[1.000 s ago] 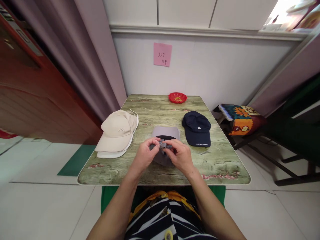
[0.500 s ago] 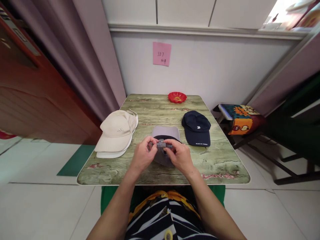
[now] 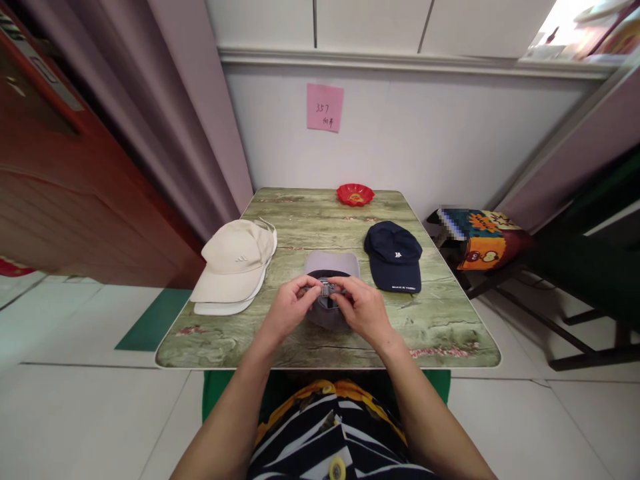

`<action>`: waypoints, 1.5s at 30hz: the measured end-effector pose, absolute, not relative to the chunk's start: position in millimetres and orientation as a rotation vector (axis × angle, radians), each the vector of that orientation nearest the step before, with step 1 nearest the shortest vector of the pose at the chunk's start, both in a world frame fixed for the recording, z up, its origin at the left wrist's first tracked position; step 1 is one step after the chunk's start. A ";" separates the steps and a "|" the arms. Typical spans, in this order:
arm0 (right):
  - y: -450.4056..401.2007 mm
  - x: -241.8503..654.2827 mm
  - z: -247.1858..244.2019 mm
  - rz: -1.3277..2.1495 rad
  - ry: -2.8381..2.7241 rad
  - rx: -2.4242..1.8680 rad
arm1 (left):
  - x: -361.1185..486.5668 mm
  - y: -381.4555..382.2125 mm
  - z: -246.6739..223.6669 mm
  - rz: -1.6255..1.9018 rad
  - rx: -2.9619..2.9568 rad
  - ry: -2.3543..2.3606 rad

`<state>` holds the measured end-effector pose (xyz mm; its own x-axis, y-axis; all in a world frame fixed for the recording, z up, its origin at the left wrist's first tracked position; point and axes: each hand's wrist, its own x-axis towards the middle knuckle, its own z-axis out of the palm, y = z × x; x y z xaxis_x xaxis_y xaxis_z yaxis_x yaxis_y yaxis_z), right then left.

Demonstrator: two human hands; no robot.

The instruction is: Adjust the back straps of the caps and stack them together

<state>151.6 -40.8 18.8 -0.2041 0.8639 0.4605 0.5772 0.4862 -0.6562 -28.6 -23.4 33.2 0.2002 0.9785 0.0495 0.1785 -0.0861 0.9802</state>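
A grey cap (image 3: 333,262) lies in front of me with its brim pointing away and its back strap toward me. My left hand (image 3: 293,303) pinches the strap at its metal buckle (image 3: 326,289) from the left. From the right, my right hand (image 3: 363,305) pinches the same strap just beside the buckle. Fingers hide parts of the strap and the cap's opening. To the right sits a navy cap (image 3: 393,250) with a small white logo. On the left, a beige cap (image 3: 233,257) rests on top of a white cap (image 3: 225,309).
The caps are on a green wood-patterned table (image 3: 295,220). A red scalloped dish (image 3: 355,194) stands at its far edge. A pink note (image 3: 325,107) is stuck to the wall behind. Beyond the right edge is a stool with a colourful cover (image 3: 483,237).
My fingers have shifted along the strap, and the buckle now sits closer between both hands' fingertips. The other caps have stayed where they were.
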 end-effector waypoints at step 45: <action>-36.1 151.4 10.7 0.466 -1.766 -1.190 | -30.8 -20.2 34.7 1.012 1.373 1.118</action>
